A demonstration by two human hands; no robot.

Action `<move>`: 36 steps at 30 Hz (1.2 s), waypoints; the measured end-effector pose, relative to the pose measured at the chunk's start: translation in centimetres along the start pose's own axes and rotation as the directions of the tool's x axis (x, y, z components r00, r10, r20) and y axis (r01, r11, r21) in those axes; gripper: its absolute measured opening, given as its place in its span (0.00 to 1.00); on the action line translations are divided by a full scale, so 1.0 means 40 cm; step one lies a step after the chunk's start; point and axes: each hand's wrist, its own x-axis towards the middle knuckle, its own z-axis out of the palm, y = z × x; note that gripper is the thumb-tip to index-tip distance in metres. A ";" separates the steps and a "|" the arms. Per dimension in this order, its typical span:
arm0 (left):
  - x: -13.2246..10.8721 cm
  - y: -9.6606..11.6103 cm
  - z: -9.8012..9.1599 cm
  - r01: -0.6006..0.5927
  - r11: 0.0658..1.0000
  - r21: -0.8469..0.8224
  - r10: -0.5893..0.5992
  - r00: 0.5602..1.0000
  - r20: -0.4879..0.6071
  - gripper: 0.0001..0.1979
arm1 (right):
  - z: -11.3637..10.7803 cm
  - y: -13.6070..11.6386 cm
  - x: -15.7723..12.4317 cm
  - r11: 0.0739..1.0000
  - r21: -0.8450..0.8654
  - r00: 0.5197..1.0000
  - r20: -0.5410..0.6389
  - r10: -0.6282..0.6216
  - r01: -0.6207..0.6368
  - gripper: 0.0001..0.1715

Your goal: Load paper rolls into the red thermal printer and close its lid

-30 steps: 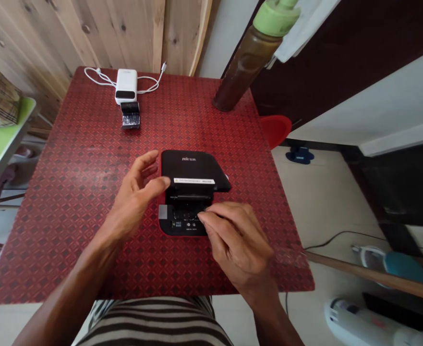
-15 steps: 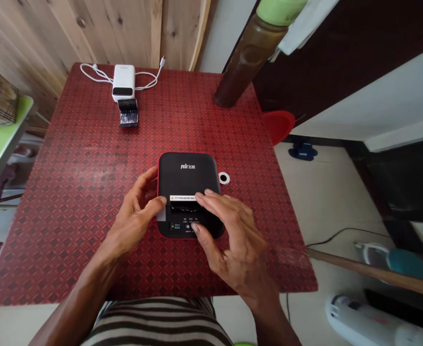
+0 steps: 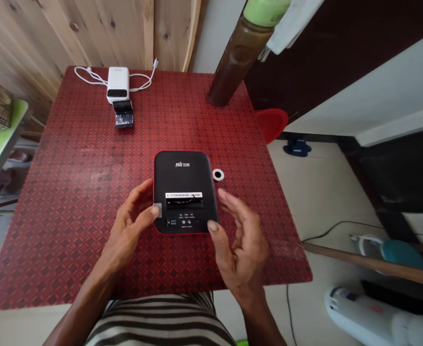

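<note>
A flat black label printer (image 3: 182, 178) with rounded corners, a red lower edge and white lettering lies on the table in front of me. It has a slot (image 3: 185, 203) with crumpled dark film in it, a white warning sticker above, and small buttons below. My left hand (image 3: 132, 223) grips its left edge, thumb on the near left corner beside a clear tab (image 3: 157, 210), fingers down the side. My right hand (image 3: 242, 235) is open at the right edge, thumb by the near right corner, fingers spread alongside. A white ring with a dark centre (image 3: 218, 175) lies just right of the printer.
The table (image 3: 99, 158) has a red patterned cover. At its back left is a white device (image 3: 118, 84) with a white cable and a black strip (image 3: 124, 114) before it. A tall brown bottle (image 3: 233, 62) with a green lid stands back right. A red stool (image 3: 272, 125) is beyond.
My right hand has lifted off the printer's top and moved right to its edge, uncovering the slot, sticker and buttons. My left hand stays at the left edge. The view has shifted slightly.
</note>
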 end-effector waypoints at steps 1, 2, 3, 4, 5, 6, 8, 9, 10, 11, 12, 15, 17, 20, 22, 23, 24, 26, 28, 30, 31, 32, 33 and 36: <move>-0.003 0.002 -0.001 0.005 1.000 0.009 -0.005 1.000 0.002 0.32 | 0.005 0.006 -0.016 0.996 0.014 0.996 0.011 0.083 -0.083 0.30; -0.005 0.005 -0.001 0.008 1.000 0.017 -0.008 1.000 0.001 0.32 | 0.010 0.010 -0.030 0.988 0.025 0.988 0.029 0.150 -0.151 0.30; -0.004 0.008 0.000 0.012 1.000 0.023 -0.012 1.000 0.001 0.31 | 0.015 0.014 -0.041 0.980 0.038 0.980 0.044 0.196 -0.197 0.30; -0.003 0.011 0.001 0.013 1.000 0.027 -0.013 1.000 0.005 0.30 | 0.019 0.016 -0.050 0.973 0.052 0.974 0.051 0.221 -0.224 0.30; -0.001 0.014 0.001 0.013 1.000 0.029 -0.013 1.000 0.010 0.30 | 0.022 0.016 -0.056 0.969 0.067 0.971 0.050 0.234 -0.237 0.31; 0.000 0.015 0.000 0.012 1.000 0.026 -0.012 1.000 0.017 0.29 | 0.023 0.016 -0.059 0.967 0.081 0.970 0.047 0.237 -0.241 0.32; -0.001 0.014 -0.004 0.010 1.000 0.016 -0.010 1.000 0.022 0.29 | 0.024 0.013 -0.060 0.968 0.096 0.972 0.052 0.229 -0.233 0.34; -0.002 0.012 -0.008 0.011 1.000 0.011 -0.011 1.000 0.022 0.28 | 0.023 0.012 -0.059 0.969 0.097 0.973 0.058 0.222 -0.227 0.34; -0.004 0.010 -0.012 0.012 1.000 0.007 -0.012 1.000 0.023 0.28 | 0.023 0.011 -0.058 0.971 0.096 0.975 0.062 0.214 -0.219 0.34; -0.006 0.009 -0.017 0.014 1.000 0.009 -0.014 1.000 0.026 0.28 | 0.023 0.011 -0.058 0.972 0.095 0.975 0.066 0.211 -0.217 0.35; -0.008 0.007 -0.021 0.016 1.000 0.014 -0.016 1.000 0.027 0.29 | 0.023 0.012 -0.058 0.971 0.096 0.975 0.067 0.212 -0.218 0.35; -0.011 0.006 -0.026 0.018 0.999 0.041 -0.019 1.000 0.022 0.29 | 0.027 0.019 -0.064 0.960 0.119 0.966 0.067 0.248 -0.255 0.36; -0.012 0.009 -0.021 0.022 0.999 0.048 -0.023 1.000 0.010 0.29 | 0.031 0.024 -0.070 0.947 0.158 0.960 0.068 0.271 -0.279 0.36; -0.015 0.015 -0.006 0.031 0.999 0.036 -0.030 0.999 -0.021 0.29 | 0.037 0.029 -0.079 0.927 0.227 0.955 0.079 0.286 -0.297 0.37; -0.016 0.020 0.004 0.037 0.999 0.021 -0.036 0.998 -0.045 0.30 | 0.040 0.031 -0.083 0.916 0.265 0.953 0.083 0.290 -0.301 0.38; -0.017 0.022 0.009 0.039 0.999 0.012 -0.038 0.998 -0.057 0.30 | 0.041 0.031 -0.084 0.912 0.280 0.954 0.082 0.289 -0.300 0.39; -0.017 0.024 0.013 0.041 0.999 0.003 -0.041 0.997 -0.066 0.30 | 0.043 0.031 -0.085 0.909 0.293 0.955 0.078 0.286 -0.296 0.39; -0.015 0.026 0.018 0.050 0.999 -0.010 -0.050 0.996 -0.077 0.31 | 0.044 0.032 -0.086 0.906 0.307 0.956 0.076 0.282 -0.292 0.40; -0.013 0.026 0.022 0.057 0.998 -0.019 -0.058 0.995 -0.081 0.32 | 0.046 0.032 -0.085 0.906 0.306 0.956 0.077 0.283 -0.292 0.40; -0.010 0.024 0.023 0.059 0.998 -0.020 -0.061 0.994 -0.095 0.32 | 0.049 0.032 -0.084 0.907 0.299 0.955 0.077 0.285 -0.295 0.39; -0.009 0.022 0.023 0.059 0.998 -0.019 -0.060 0.993 -0.104 0.32 | 0.050 0.032 -0.083 0.907 0.299 0.955 0.079 0.285 -0.296 0.39; -0.008 0.019 0.022 0.058 0.998 -0.021 -0.060 0.992 -0.110 0.32 | 0.051 0.031 -0.083 0.907 0.299 0.955 0.081 0.284 -0.295 0.38; -0.008 0.016 0.022 0.056 0.998 -0.024 -0.058 0.992 -0.111 0.32 | 0.052 0.030 -0.082 0.908 0.298 0.955 0.083 0.284 -0.296 0.38; -0.007 0.004 0.017 0.035 0.999 -0.029 -0.037 0.995 -0.088 0.31 | 0.044 0.027 -0.076 0.919 0.263 0.956 0.087 0.280 -0.293 0.37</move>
